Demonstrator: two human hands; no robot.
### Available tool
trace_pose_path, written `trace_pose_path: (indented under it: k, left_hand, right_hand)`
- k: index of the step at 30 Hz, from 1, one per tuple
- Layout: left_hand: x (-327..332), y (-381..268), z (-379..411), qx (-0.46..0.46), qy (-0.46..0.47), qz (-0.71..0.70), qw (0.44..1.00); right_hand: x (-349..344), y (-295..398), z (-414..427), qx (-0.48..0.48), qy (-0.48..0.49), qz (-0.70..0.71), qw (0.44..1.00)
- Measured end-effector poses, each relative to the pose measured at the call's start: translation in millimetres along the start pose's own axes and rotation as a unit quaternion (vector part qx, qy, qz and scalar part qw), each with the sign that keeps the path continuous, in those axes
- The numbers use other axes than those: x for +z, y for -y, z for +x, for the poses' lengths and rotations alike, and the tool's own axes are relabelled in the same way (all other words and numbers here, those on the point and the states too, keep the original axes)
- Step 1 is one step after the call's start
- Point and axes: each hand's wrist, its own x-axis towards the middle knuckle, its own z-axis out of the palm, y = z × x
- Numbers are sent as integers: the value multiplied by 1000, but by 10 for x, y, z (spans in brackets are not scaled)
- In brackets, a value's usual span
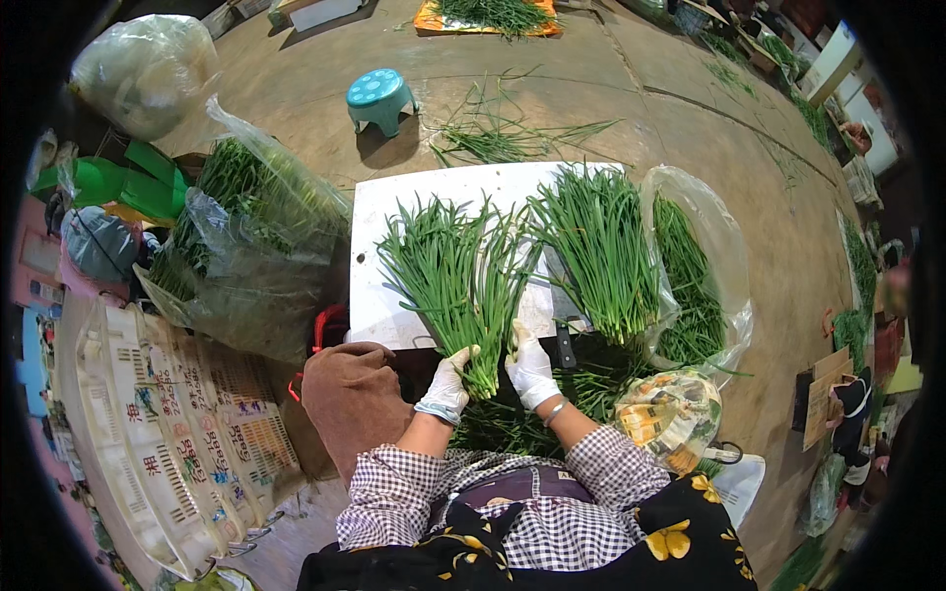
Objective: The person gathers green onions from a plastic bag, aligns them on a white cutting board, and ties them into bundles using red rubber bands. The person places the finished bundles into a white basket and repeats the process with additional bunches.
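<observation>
Both hands wear white gloves. My left hand grips the lower stems of a bunch of green garlic chives, whose leaves fan out over a white board. Close to the right side of that bunch is my right hand, its fingers bent against the stem ends; whether it pinches a stalk is hidden. Another chive bunch lies on the board's right part. A knife with a black handle sits at the board's near edge, its blade partly under leaves.
A clear plastic bag of chives stands right of the board. To the left are a large bag of greens, a brown cloth and white plastic crates. Beyond the board, a turquoise stool and loose chives occupy the floor.
</observation>
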Motion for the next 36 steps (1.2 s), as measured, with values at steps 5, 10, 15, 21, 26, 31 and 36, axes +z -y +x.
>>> trace_pose_path:
  k: [5, 10, 15, 21, 26, 31, 36]
  left_hand:
    - [35, 171, -134, -27, 14, 3, 1000]
    - [-31, 327, -269, -34, -12, 62, 997]
    - [-46, 351, -491, -64, 42, 102, 992]
    - [183, 749, -762, 70, -3, 524, 849]
    - [318, 403, -570, 267, 158, 435, 845]
    - [1113, -554, -816, 443, 240, 489, 712]
    - [1670, -1136, -892, 347, 212, 465, 786]
  right_hand:
    - [-358, 276, -269, -106, 124, 37, 986]
    - [-707, 152, -284, -158, 295, 0, 942]
    - [-935, 275, -107, 110, 198, 94, 970]
    - [-1005, 772, -48, 174, 196, 513, 818]
    - [-1461, 1196, 289, -31, 134, 370, 919]
    - [-1917, 1870, 461, -340, 113, 207, 910]
    - [-1809, 2006, 595, -370, 111, 55, 921]
